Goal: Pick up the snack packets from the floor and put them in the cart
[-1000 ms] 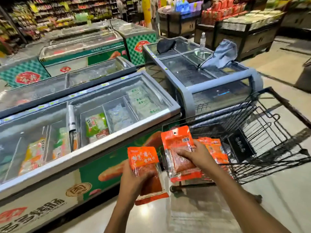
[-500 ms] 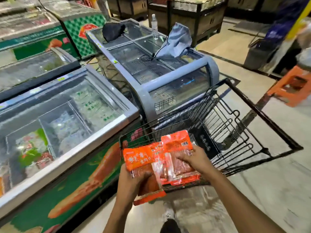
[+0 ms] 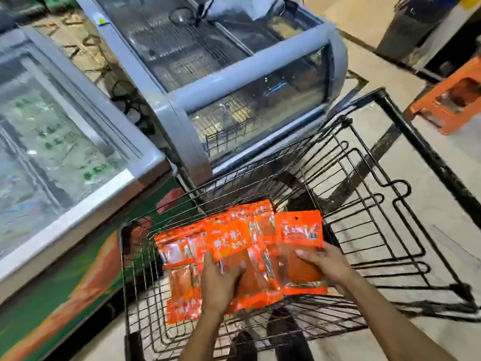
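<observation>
Head view looks down on a spread of orange snack packets (image 3: 234, 246) lying overlapped inside the near end of a black wire cart (image 3: 390, 230). The left hand (image 3: 217, 285) lies on top of the middle packets, its fingers (image 3: 208, 259) curled over them with the thumb pressed to the clear window of one. The right hand (image 3: 325, 261) holds the rightmost packet (image 3: 299, 235) by its lower right side, fingers laid across the front of it; whether the thumb is behind it cannot be seen. That packet overlaps the edge of the others and sits just inside the basket.

Beyond the cart's far end stands a grey glass-topped freezer (image 3: 234, 87), touching or nearly touching the wire. To the left is a second freezer (image 3: 78, 178) with a white rim and a green and orange printed side. An orange stool (image 3: 450, 100) stands on the tiled floor (image 3: 442, 243) at the upper right.
</observation>
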`<state>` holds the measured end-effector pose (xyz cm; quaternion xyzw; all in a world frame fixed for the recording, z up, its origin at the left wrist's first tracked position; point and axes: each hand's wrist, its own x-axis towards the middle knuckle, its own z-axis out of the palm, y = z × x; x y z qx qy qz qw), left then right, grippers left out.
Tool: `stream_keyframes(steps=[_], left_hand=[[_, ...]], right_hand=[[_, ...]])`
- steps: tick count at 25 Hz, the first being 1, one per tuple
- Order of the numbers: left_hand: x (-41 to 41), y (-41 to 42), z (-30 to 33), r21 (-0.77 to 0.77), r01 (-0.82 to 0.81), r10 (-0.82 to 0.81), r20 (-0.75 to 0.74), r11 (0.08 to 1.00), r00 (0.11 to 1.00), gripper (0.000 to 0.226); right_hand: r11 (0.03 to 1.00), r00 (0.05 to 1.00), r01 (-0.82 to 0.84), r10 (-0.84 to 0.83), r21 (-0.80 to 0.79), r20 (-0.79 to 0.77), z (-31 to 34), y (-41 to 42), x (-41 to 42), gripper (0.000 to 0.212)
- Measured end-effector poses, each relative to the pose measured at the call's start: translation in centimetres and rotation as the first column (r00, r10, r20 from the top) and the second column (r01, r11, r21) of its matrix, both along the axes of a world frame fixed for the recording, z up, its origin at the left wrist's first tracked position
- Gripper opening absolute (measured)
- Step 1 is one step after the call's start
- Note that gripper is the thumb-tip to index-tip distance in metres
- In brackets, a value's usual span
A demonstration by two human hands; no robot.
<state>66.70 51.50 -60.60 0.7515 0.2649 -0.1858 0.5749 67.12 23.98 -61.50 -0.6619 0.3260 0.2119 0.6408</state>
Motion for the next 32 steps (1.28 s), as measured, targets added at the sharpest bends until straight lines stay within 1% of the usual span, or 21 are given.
stream_keyframes(steps=[3,4,5,6,8,9,10,11,12,13,14,15,16,18,19,22,23,25,27,29,32], left_hand=[[1.1,-2.5,-5.5,-0.004,-0.014,0.014,-0.07,1.0,0.997,0.095],[1.1,-3.1,-7.9,-0.017,-0.007,0.005,-0.103,1.0,0.995,0.092],[1.4,-3.9,-9.9,-0.033,0.008,-0.013,-0.131,0.999,0.991,0.086],[1.3,-4.4,-12.6,-0.015,0.027,-0.029,-0.159,1.0,0.987,0.081],[0.4,-5.0,-18.7,0.068,0.043,-0.028,-0.21,0.997,0.977,0.079],[0.4,-5.4,-20.1,0.131,0.071,-0.04,-0.227,0.989,0.973,0.075],[-0.2,-5.5,-22.2,0.16,0.095,-0.054,-0.24,0.983,0.969,0.066],[-0.3,-6.0,-23.3,0.193,0.119,-0.067,-0.254,0.974,0.965,0.058],[0.3,-6.7,-22.8,0.225,0.129,-0.062,-0.283,0.966,0.957,0.056],[0.7,-7.2,-22.7,0.258,0.132,-0.047,-0.309,0.957,0.95,0.057],[0.9,-7.6,-22.5,0.26,0.129,-0.038,-0.328,0.957,0.944,0.06],[0.9,-8.0,-22.4,0.279,0.142,-0.035,-0.356,0.95,0.934,0.062],[1.1,-8.4,-22.0,0.304,0.156,-0.033,-0.373,0.94,0.927,0.063],[1.4,-9.0,-20.9,0.351,0.189,-0.026,-0.421,0.917,0.907,0.061],[1.4,-9.3,-20.4,0.372,0.211,-0.025,-0.447,0.904,0.894,0.064],[1.4,-9.8,-19.2,0.422,0.363,-0.103,-0.524,0.831,0.846,0.084],[1.4,-10.0,-18.9,0.426,0.409,-0.135,-0.542,0.807,0.83,0.084],[1.4,-10.3,-18.5,0.424,0.465,-0.202,-0.532,0.777,0.822,0.071],[1.7,-10.6,-17.5,0.438,0.464,-0.233,-0.484,0.77,0.844,0.058],[1.9,-10.7,-15.8,0.468,0.422,-0.229,-0.414,0.776,0.881,0.055],[2.2,-10.6,-11.2,0.524,0.32,-0.211,-0.258,0.79,0.943,0.058]], right_hand=[[0.995,0.991,-0.086,0.09,0.043,-0.095,-6.8,-0.8,1.4,0.05],[0.991,0.984,-0.121,0.127,0.061,-0.122,-9.3,-0.8,1.6,0.049],[0.989,0.978,-0.133,0.142,0.067,-0.153,-11.9,-1.0,1.9,0.041],[0.988,0.971,-0.134,0.146,0.073,-0.192,-14.1,-1.1,2.2,0.033],[0.989,0.956,-0.148,0.145,0.006,-0.256,-18.4,-1.1,2.3,0.02],[0.985,0.951,-0.165,0.144,-0.052,-0.274,-20.4,-1.0,2.1,0.014],[0.983,0.952,-0.161,0.132,-0.085,-0.276,-21.7,-0.7,2.0,0.012],[0.978,0.95,-0.17,0.131,-0.117,-0.282,-23.0,-0.4,1.7,0.02],[0.975,0.949,-0.17,0.122,-0.144,-0.29,-23.8,0.2,1.6,0.028],[0.969,0.946,-0.17,0.11,-0.178,-0.305,-24.3,0.6,1.6,0.029],[0.953,0.942,-0.184,0.1,-0.241,-0.321,-24.6,0.9,1.4,0.022],[0.92,0.933,-0.219,0.1,-0.326,-0.345,-24.5,1.1,1.3,0.016],[0.869,0.92,-0.275,0.113,-0.412,-0.375,-24.4,1.1,1.2,0.018],[0.796,0.9,-0.351,0.14,-0.494,-0.414,-23.9,1.4,1.1,0.028],[0.747,0.886,-0.402,0.172,-0.53,-0.43,-23.7,1.6,0.9,0.034],[0.513,0.787,-0.615,0.352,-0.598,-0.507,-22.3,2.6,0.5,0.057],[0.458,0.77,-0.637,0.386,-0.62,-0.507,-21.9,2.7,0.3,0.06],[0.433,0.77,-0.634,0.431,-0.64,-0.471,-21.3,2.7,0.4,0.056],[0.468,0.769,-0.636,0.452,-0.614,-0.452,-20.4,2.6,1.1,0.053],[0.46,0.74,-0.664,0.518,-0.589,-0.429,-18.4,2.4,2.0,0.051],[0.46,0.74,-0.638,0.587,-0.617,-0.328,-13.3,1.9,3.4,0.051]])
